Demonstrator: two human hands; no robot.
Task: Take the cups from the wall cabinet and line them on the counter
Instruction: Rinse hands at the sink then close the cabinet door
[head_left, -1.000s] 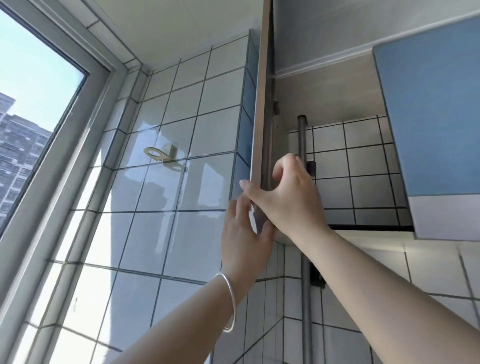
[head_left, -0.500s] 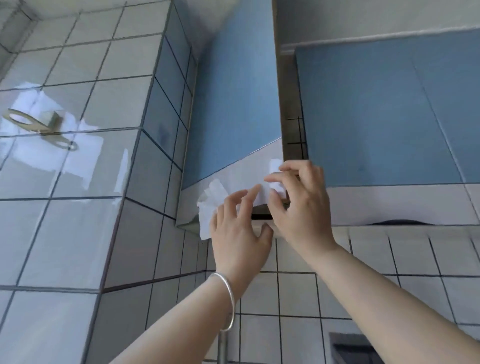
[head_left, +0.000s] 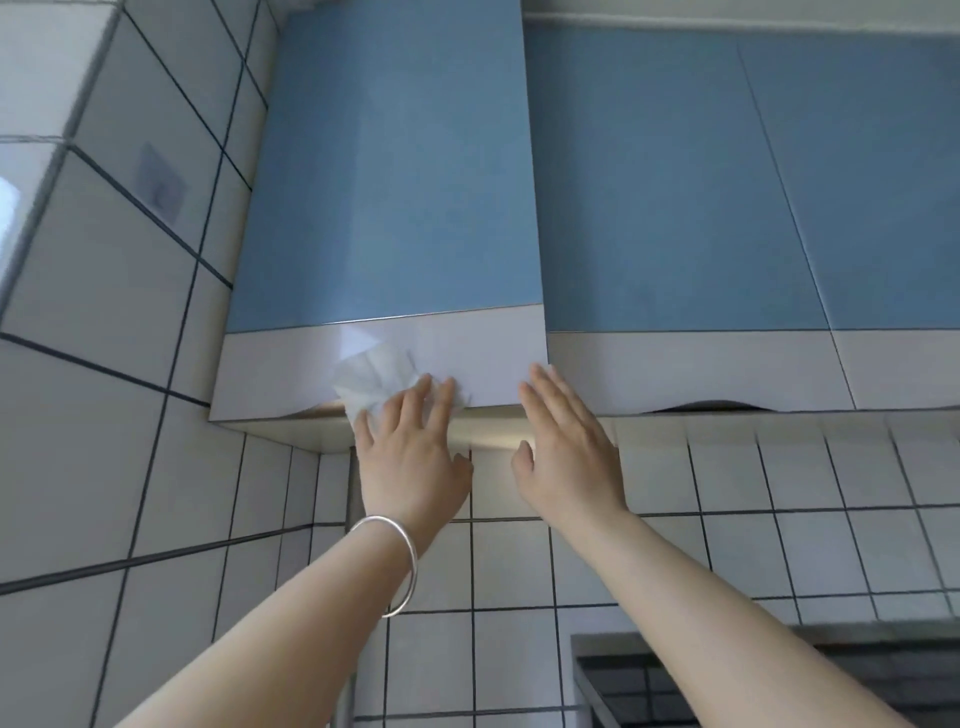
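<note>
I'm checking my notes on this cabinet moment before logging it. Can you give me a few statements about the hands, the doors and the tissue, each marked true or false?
1. The left hand presses a white tissue against the leftmost cabinet door. True.
2. The right hand holds a cup. False: it is flat, open and empty.
3. The cabinet doors are wide open. False: they are shut or nearly so.
4. A silver bracelet is on the left wrist. True.
5. Cups are visible. False: none show.

no readable text, labels, numbers or signs anywhere
</note>
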